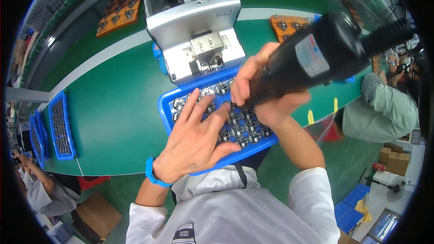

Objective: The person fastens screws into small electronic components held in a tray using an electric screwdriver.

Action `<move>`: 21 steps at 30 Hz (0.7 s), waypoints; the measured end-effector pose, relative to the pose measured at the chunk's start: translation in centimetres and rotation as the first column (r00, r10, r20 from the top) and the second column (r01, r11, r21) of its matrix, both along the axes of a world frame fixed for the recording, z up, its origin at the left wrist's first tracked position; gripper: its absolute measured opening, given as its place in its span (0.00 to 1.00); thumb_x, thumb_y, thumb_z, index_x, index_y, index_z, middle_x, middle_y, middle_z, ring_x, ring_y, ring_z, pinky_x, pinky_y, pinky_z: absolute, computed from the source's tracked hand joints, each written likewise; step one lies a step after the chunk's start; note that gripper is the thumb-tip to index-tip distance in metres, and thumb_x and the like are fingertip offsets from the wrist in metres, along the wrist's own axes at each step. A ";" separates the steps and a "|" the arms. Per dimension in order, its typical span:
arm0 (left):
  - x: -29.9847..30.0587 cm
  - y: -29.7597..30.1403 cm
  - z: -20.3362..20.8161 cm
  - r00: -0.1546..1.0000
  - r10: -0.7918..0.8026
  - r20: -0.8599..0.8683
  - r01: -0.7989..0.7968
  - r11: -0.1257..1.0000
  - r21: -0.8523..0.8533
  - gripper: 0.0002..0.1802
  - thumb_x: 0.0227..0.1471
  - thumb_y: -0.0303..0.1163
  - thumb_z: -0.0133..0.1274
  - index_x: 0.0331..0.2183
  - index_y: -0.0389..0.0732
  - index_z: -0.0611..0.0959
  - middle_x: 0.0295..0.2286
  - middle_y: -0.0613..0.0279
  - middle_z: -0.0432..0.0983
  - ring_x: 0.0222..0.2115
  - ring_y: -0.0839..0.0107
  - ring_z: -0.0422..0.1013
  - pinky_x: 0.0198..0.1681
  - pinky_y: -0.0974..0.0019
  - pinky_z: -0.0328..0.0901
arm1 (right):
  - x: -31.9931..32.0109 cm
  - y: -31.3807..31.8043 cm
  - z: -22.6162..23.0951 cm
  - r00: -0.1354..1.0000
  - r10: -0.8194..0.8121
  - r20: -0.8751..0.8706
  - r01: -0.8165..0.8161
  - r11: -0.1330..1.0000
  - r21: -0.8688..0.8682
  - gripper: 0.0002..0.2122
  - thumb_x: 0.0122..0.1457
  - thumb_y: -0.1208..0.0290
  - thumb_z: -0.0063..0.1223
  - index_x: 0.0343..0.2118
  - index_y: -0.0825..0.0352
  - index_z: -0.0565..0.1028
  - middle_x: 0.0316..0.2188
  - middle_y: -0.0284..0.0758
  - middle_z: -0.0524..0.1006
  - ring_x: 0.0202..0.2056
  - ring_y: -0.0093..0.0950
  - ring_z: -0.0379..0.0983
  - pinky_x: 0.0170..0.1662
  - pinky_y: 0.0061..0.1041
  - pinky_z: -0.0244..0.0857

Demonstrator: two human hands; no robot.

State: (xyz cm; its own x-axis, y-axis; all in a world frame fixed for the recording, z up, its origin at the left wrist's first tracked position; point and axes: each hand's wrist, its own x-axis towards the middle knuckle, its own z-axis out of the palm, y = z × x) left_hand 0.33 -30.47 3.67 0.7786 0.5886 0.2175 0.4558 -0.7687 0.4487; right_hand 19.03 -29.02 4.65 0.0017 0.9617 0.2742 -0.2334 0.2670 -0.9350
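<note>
In my right hand (282,108) is a thick black electric screwdriver (280,74), its cord end up to the right and its narrow end slanting down over a blue tray (166,108). Several small round circuit boards (237,131) with dark and silver parts lie in rows in that tray. My left hand (190,138) rests over them, fingers spread, its fingertips on or just above the boards. The left index fingertip is close to the screwdriver's lower end. The tool's tip is hidden among hand and boards.
A silver screw-feeder-like machine (194,13) stands just beyond the tray on the green table (113,95). Orange fixture blocks (120,11) sit at the back. Another blue tray (62,126) of small parts is at the left. People sit at both sides; a fan (396,189) stands lower right.
</note>
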 end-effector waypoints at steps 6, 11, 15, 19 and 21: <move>0.1 0.0 0.1 1.000 0.013 0.002 -0.013 1.000 0.008 0.40 0.54 0.59 0.46 0.48 0.28 0.72 0.37 0.52 0.76 0.52 0.49 0.62 0.63 0.45 0.46 | 0.3 0.1 0.2 0.980 0.199 -0.029 -0.196 0.977 0.089 0.48 0.47 0.24 0.39 0.54 0.70 0.59 0.19 0.41 0.72 0.17 0.27 0.68 0.22 0.26 0.66; -0.1 0.0 0.3 0.999 0.040 0.022 -0.041 0.999 0.025 0.39 0.53 0.58 0.48 0.46 0.28 0.74 0.40 0.52 0.76 0.52 0.50 0.63 0.63 0.44 0.46 | 0.8 1.3 3.2 0.980 0.201 0.001 -0.201 0.975 0.091 0.51 0.50 0.26 0.38 0.62 0.72 0.50 0.20 0.43 0.71 0.18 0.35 0.70 0.25 0.32 0.68; -0.1 -0.1 -0.1 0.996 0.072 0.044 -0.075 0.995 0.070 0.37 0.52 0.56 0.50 0.44 0.27 0.75 0.42 0.51 0.74 0.51 0.49 0.63 0.63 0.41 0.45 | -1.3 4.4 4.4 0.946 0.142 -0.291 -0.065 0.964 0.258 0.56 0.40 0.16 0.25 0.52 0.75 0.62 0.19 0.31 0.70 0.19 0.17 0.66 0.22 0.14 0.58; 0.1 -0.1 -0.2 0.995 0.075 0.072 -0.079 0.995 0.059 0.34 0.51 0.54 0.53 0.43 0.28 0.76 0.42 0.50 0.75 0.50 0.49 0.64 0.63 0.40 0.45 | -1.5 5.6 4.6 0.997 0.017 0.082 -0.046 0.931 0.363 0.46 0.46 0.18 0.20 0.26 0.70 0.67 0.19 0.30 0.68 0.20 0.19 0.65 0.25 0.16 0.59; 0.0 -0.1 -0.3 0.994 0.073 0.086 -0.078 0.995 0.064 0.33 0.51 0.53 0.53 0.42 0.29 0.76 0.41 0.50 0.75 0.49 0.50 0.64 0.63 0.39 0.45 | -2.0 5.9 4.4 1.000 0.020 0.013 -0.024 0.905 0.424 0.40 0.50 0.26 0.30 0.29 0.71 0.68 0.19 0.33 0.69 0.19 0.19 0.65 0.24 0.17 0.60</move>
